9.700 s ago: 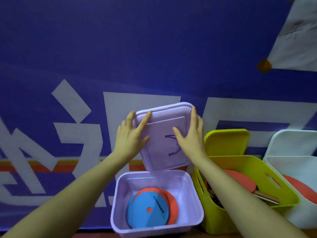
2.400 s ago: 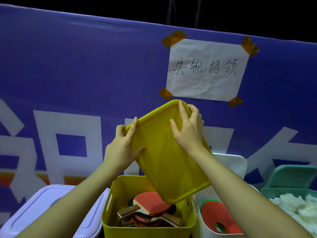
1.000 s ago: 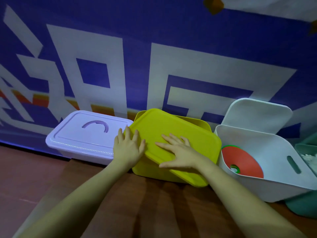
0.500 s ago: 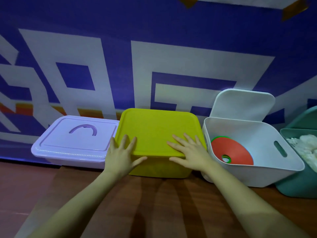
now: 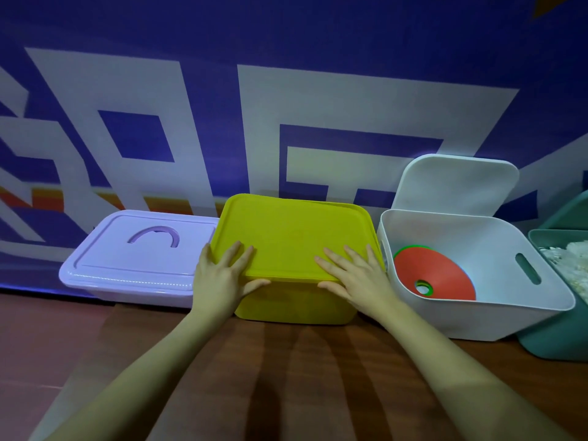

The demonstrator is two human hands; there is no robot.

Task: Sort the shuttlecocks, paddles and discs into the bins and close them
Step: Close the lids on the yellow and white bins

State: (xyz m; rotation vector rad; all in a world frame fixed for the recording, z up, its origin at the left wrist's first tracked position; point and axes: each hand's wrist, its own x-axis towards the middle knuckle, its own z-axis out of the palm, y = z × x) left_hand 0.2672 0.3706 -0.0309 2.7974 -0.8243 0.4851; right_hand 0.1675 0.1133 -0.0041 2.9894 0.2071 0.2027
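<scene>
Left hand [image 5: 222,278] flat on the near-left corner of the yellow lid [image 5: 294,237], fingers spread, thumb hooked under the front lip. Right hand [image 5: 356,278] mirrors it on the near-right corner, fingers splayed and straight, pinching nothing. Both press down; lid looks level on the yellow bin [image 5: 296,302], so I'd call that one closed or nearly so.

Only the head view, so depth is a guess.

Next target, by my read: white lid [image 5: 456,183], propped upright behind the white bin [image 5: 477,316], up and to the right of the right hand. Right hand is clearly the nearer one. Lid's long axis runs left-right, its lower edge hidden behind the bin's back wall. Orange disc [image 5: 439,275] with a green rim leans inside the bin, below the rim line, so it shouldn't foul the lid.

Left of the left hand: lilac bin [image 5: 133,268], lid already on, touching or just beside the yellow one. Far right: teal bin [image 5: 560,342], white shuttlecocks [image 5: 569,262] inside, still open; cropped. Nothing between right hand and white lid but the bin's open mouth. Blue banner [image 5: 286,74] behind.
</scene>
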